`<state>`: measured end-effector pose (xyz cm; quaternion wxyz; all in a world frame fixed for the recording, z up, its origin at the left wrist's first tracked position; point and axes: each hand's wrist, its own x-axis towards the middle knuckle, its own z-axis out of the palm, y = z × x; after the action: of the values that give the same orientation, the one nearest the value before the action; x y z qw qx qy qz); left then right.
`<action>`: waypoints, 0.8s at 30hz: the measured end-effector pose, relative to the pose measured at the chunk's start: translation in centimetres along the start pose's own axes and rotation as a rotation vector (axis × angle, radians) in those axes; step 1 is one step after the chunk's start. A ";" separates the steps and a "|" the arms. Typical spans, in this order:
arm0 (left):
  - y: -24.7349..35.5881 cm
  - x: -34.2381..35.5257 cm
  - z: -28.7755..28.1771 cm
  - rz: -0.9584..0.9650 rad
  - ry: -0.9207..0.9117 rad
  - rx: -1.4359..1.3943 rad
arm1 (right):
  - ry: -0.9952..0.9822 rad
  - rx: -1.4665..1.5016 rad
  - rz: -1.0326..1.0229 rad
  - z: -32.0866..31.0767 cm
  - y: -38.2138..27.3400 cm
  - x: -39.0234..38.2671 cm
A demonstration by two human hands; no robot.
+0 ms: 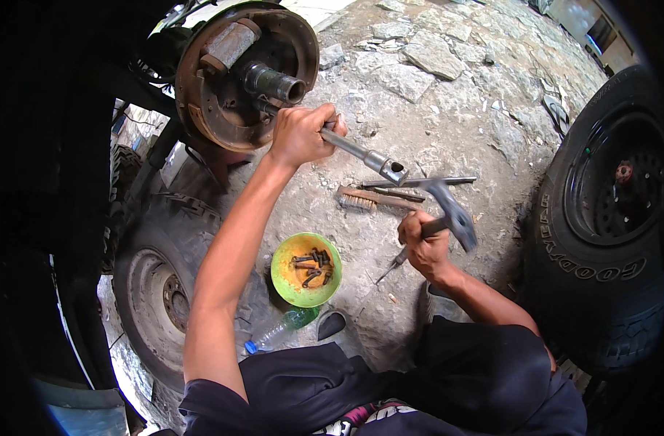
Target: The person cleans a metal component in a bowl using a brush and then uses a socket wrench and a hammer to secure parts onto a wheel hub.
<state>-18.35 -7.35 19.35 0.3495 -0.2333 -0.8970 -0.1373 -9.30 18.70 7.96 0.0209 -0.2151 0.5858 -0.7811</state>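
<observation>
Head view: two hands, each closed around one tool. Left hand (303, 136) had its fingers wrapped round one socket bar (355, 151), inner end just under the spindle (274, 83) of one rusty brake assembly (195, 120); couldn't tell if seated. Right hand (425, 243) gripped one hammer (457, 220) by the handle, head up, blurred, just off the bar's outer end.

On the ground (372, 309): one wire brush (355, 198), two rods (448, 181) beside it, one green bowl (305, 299) with several bolts (320, 256) (overlapping, no firm count), one clear bottle (277, 332) near the bowl's lower edge.

Room: gap between bowl rim and right hand, wider stretch of ground beyond the rods toward flat stones (426, 62). Left wheel (154, 280) sat tight by the left forearm; right wheel (561, 236) bounded the other side, apart from the hammer.
</observation>
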 end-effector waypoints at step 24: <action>0.5 0.0 -0.3 -0.029 0.018 0.014 | -0.018 -0.275 0.156 0.3 -1.7 -0.8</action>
<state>-17.94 -6.99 19.58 0.3571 -0.2166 -0.8981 -0.1380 -8.06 19.21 9.34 0.0573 -0.1766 0.7020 -0.6875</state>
